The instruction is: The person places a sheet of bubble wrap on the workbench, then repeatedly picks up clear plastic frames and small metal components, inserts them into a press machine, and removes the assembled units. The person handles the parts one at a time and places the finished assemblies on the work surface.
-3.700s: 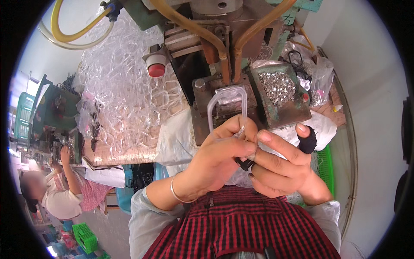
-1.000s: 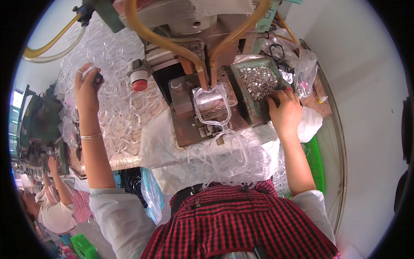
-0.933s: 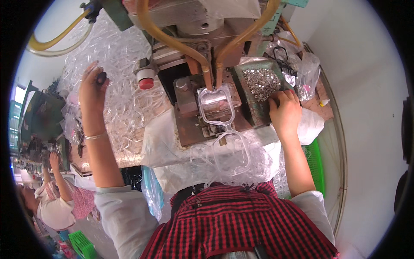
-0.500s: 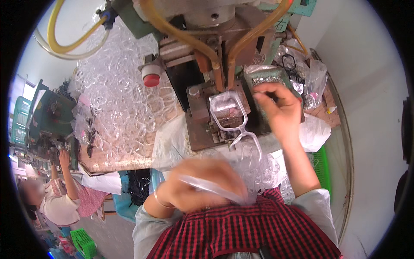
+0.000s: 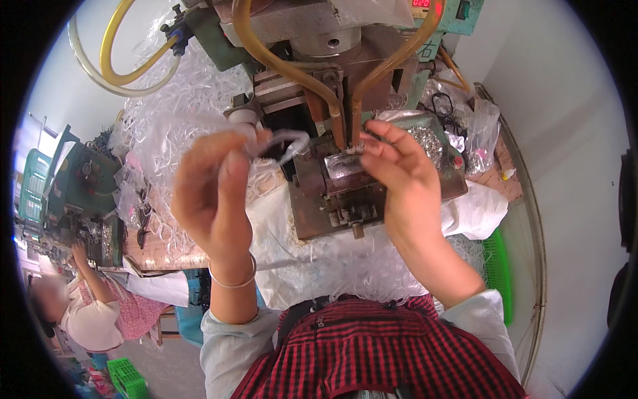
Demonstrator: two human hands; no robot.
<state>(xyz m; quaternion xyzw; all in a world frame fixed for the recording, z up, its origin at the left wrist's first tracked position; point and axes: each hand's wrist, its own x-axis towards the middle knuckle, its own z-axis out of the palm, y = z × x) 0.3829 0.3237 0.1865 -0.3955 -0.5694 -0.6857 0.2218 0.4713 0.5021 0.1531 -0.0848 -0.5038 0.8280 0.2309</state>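
Hands, head view: left hand [image 5: 216,193] raised, pinching a clear flexible plastic loop piece [image 5: 282,143]; right hand [image 5: 399,176], fingers loosely curled, touches a second clear plastic piece [image 5: 345,163] seated on the brown metal die block [image 5: 332,199] under the green press machine [image 5: 319,40]. Good practice, judged: seat it flat and square. Heaped clear plastic rings [image 5: 173,133] cover the counter's left half.

Bright daylight, fisheye-bent rim (raised hand motion-blurred)

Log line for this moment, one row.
left hand: holds clear plastic piece | right hand: fingertips at machine die
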